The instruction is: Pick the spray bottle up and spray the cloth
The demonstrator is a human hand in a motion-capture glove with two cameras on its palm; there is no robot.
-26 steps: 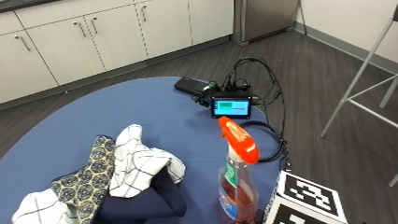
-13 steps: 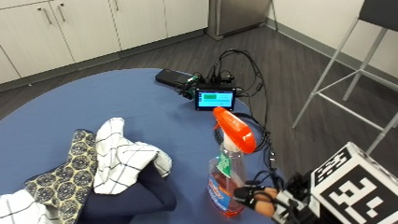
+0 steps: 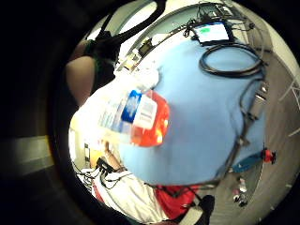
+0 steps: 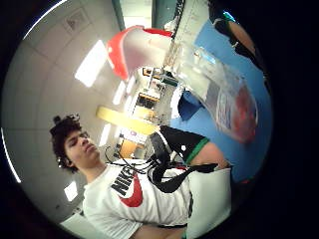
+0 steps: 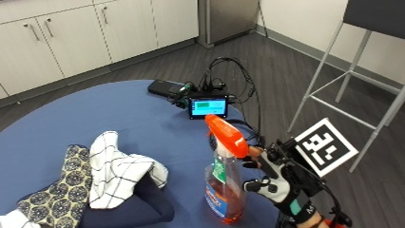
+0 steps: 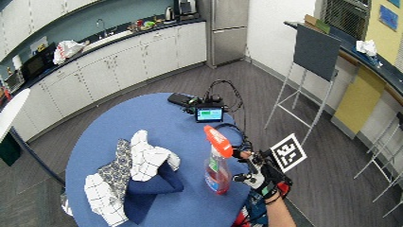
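on the blue table (image 5: 126, 114), in the outside view, the spray bottle (image 5: 223, 190) is seen upright near the edge, beside the pile of cloths (image 5: 114, 175). the gloved right hand (image 5: 282, 183), only at the picture's edge half a second ago, is now brought just beside the bottle, fingers spread, nothing gripped; a grasp is judged imminent. through both palm views, the clear bottle (image 3: 136, 117) with red liquid and an orange trigger head (image 4: 129, 47) is shown close.
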